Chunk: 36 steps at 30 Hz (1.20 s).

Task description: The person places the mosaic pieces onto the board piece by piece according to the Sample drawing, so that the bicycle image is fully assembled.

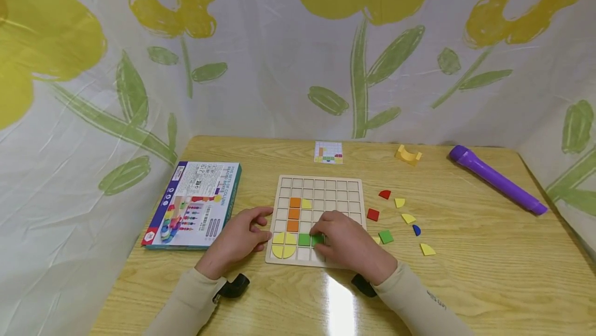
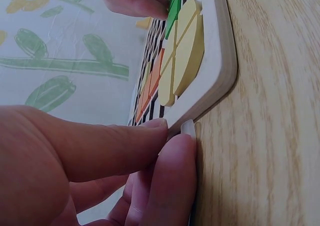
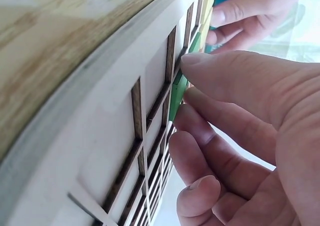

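A wooden grid board (image 1: 330,183) lies on the table, with its lower half between my two hands. My left hand (image 1: 242,235) pinches the board's left edge, thumb on top, as the left wrist view shows. With thumb and fingers, my right hand (image 1: 349,240) holds a green square tile (image 3: 178,93) at a cell of the board. Left of it sits another green square tile (image 1: 304,239). Yellow quarter-circle tiles (image 1: 278,251) form a circle at the board's lower left. Orange square tiles (image 1: 294,214) stand in a column above, beside a single yellow tile (image 1: 306,204).
Loose tiles lie right of the board, among them a red square (image 1: 373,215), a green square (image 1: 386,236) and a blue piece (image 1: 416,230). A pattern card (image 1: 328,152), a yellow arch-shaped piece (image 1: 408,156), a purple tube (image 1: 498,179) and a flat box (image 1: 193,206) surround the board.
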Motion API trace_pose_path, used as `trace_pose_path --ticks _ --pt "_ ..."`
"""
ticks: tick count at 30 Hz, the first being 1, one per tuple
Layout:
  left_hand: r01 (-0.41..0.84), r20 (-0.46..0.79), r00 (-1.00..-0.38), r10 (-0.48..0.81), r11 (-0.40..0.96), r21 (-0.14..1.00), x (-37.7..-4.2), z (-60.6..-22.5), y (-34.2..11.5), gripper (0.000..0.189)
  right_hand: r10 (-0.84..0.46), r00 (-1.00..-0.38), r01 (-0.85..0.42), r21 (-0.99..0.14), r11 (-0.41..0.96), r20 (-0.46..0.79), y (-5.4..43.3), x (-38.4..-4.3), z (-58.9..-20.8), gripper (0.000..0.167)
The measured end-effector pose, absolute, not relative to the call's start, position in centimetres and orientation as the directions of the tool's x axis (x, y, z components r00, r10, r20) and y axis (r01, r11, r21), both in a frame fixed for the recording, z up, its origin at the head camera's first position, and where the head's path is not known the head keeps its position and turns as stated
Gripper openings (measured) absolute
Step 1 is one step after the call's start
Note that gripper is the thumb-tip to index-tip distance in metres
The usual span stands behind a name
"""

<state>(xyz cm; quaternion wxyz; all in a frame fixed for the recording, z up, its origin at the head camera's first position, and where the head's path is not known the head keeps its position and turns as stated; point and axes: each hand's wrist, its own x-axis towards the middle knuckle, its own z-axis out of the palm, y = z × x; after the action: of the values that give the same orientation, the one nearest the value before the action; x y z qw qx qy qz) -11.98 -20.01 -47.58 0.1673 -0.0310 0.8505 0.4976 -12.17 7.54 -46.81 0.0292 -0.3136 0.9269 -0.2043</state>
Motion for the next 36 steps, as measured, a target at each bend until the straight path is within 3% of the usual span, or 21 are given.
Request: trace_pose_path --ticks 9,23,36 --pt "-0.219 -0.317 -0.941 0.12 0.498 0.839 -12.2 -47.5 -20.0 0.056 -0.597 -0.795 -0.587 -0.392 0.709 0.111 9.0 -12.6 -46.1 0.018" --pt "-0.235 -0.331 -0.937 0.112 0.5 0.834 -12.0 -47.4 -19.9 0.056 -0.468 -0.878 -0.467 -0.377 0.8 0.094 17.1 -11.5 -45.6 0.023" --pt "-0.225 -0.322 -0.94 0.109 0.511 0.83 -11.9 -47.4 -19.9 0.055 -0.425 -0.904 -0.407 -0.394 0.824 0.046 21.6 -11.3 -46.4 0.025"
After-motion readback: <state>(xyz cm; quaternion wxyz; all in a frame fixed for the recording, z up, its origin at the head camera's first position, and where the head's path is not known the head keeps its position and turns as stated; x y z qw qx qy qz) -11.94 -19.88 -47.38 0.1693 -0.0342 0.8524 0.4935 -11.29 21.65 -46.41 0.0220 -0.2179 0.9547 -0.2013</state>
